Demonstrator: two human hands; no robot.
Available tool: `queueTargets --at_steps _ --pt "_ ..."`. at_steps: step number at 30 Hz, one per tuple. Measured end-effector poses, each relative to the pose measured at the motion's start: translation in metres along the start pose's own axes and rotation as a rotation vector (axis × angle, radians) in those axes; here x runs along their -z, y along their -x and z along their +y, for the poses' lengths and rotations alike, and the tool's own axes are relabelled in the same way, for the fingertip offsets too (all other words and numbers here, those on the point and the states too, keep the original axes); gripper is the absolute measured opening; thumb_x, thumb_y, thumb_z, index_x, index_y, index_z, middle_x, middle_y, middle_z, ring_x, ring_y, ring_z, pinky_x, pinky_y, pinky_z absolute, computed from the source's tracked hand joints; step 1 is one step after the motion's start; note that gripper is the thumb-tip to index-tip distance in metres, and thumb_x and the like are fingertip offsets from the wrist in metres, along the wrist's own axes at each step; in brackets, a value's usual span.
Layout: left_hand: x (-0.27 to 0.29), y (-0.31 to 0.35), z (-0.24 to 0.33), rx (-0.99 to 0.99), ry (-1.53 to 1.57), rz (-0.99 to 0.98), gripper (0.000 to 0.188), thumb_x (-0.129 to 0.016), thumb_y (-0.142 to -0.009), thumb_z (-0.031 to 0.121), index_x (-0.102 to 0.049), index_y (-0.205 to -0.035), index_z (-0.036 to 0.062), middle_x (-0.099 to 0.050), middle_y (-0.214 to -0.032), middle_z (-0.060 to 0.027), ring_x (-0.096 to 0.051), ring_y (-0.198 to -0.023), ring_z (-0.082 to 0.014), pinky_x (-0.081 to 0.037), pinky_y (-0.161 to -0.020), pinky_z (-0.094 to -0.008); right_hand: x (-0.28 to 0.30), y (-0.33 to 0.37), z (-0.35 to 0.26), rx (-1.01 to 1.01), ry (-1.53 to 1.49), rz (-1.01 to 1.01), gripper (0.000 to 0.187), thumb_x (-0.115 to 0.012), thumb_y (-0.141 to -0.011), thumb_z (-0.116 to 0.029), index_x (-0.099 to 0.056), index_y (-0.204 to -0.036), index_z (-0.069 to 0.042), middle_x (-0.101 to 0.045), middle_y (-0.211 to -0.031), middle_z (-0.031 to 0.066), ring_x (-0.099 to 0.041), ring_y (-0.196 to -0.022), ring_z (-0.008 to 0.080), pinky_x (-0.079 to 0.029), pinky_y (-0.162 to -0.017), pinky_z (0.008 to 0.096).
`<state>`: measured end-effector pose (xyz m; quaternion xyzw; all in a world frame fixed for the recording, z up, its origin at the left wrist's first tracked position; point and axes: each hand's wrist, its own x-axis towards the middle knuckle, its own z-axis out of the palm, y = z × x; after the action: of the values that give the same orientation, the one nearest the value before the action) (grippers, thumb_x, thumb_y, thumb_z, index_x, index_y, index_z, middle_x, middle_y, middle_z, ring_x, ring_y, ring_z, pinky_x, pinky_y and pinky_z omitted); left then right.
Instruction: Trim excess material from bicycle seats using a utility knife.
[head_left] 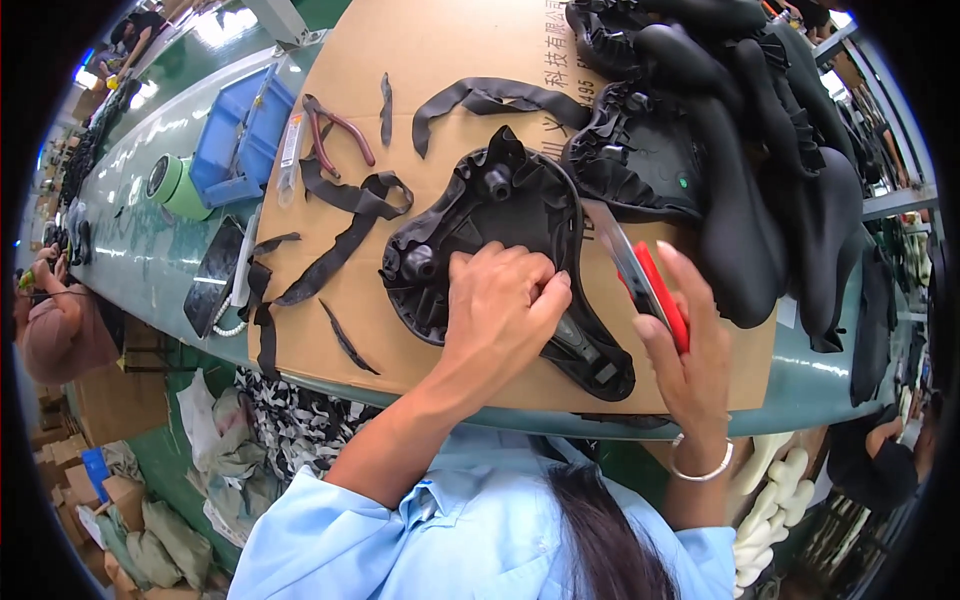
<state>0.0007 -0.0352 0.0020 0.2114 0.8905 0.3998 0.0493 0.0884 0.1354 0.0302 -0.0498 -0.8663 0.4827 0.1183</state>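
Observation:
A black bicycle saddle [600, 345] lies underside up on a brown cardboard sheet [480, 385], its dark cover gathered in folds around the rim. My left hand [505, 305] is closed on it, fingers curled over the shell and thumb toward its right edge. In my right hand [690, 350] is a red utility knife [660, 295], its long blade pointing up and left beside the saddle's right edge. Whether the blade touches the cover I cannot tell. Trimmed black strips [350, 255] lie to the left, and another long strip [490, 95] curves behind the saddle.
More black saddles [735, 200] are heaped at the right. Red-handled pliers [335, 140] rest at the sheet's left. Farther left are a blue bin [240, 130], a green tape roll [180, 185] and a phone [215, 270]. A person [70, 320] sits at the far left.

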Motion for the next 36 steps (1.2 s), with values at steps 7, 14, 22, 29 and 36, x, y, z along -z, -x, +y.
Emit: queueTargets --at_steps 7,14,22,29,36 --pt "0.001 0.003 -0.007 -0.098 0.141 0.086 0.022 -0.064 -0.074 0.015 -0.057 -0.058 0.0012 -0.057 -0.058 -0.0089 -0.050 -0.061 -0.0253 -0.036 -0.064 -0.0370 0.006 -0.008 0.002 0.225 0.439 -0.261 0.053 -0.069 -0.082 -0.011 -0.056 -0.134 -0.018 -0.056 -0.068 0.0086 -0.048 -0.054 0.0205 -0.042 -0.050 0.0332" --pt "0.013 0.007 -0.008 0.022 0.391 -0.089 0.023 -0.065 -0.076 0.017 -0.058 -0.063 -0.0018 -0.055 -0.058 -0.0078 -0.048 -0.062 -0.0198 -0.038 -0.057 -0.0342 0.026 0.002 0.021 0.137 0.269 -0.357 0.055 -0.069 -0.081 -0.009 -0.056 -0.133 -0.018 -0.062 -0.075 0.0091 -0.052 -0.056 0.0222 -0.044 -0.055 0.0344" --pt "0.012 0.006 -0.014 0.080 0.644 -0.185 0.022 -0.067 -0.078 0.017 -0.063 -0.066 -0.0009 -0.053 -0.057 -0.0028 -0.047 -0.060 -0.0108 -0.036 -0.055 -0.0280 0.046 0.021 0.010 -0.019 0.280 -0.549 0.053 -0.069 -0.081 -0.009 -0.056 -0.132 -0.011 -0.068 -0.109 0.0113 -0.066 -0.082 0.0305 -0.052 -0.074 0.0334" --pt "0.017 0.004 -0.009 0.267 1.134 -0.015 0.021 -0.066 -0.083 0.015 -0.063 -0.067 0.0028 -0.058 -0.066 0.0002 -0.045 -0.062 -0.0047 -0.034 -0.058 -0.0224 0.024 0.093 -0.044 -0.360 0.409 -0.341 0.054 -0.064 -0.085 -0.003 -0.049 -0.137 -0.006 -0.065 -0.113 0.0207 -0.067 -0.092 0.0344 -0.051 -0.082 0.0368" --pt "0.005 -0.015 -0.029 0.040 2.134 0.045 0.028 -0.055 -0.093 0.029 -0.063 -0.080 0.0049 -0.061 -0.075 -0.0046 -0.049 -0.065 -0.0148 -0.040 -0.070 -0.0270 -0.027 0.149 0.010 -0.047 0.379 0.077 0.054 -0.063 -0.089 -0.006 -0.044 -0.139 -0.003 -0.064 -0.087 0.0155 -0.058 -0.060 0.0236 -0.049 -0.056 0.0321"
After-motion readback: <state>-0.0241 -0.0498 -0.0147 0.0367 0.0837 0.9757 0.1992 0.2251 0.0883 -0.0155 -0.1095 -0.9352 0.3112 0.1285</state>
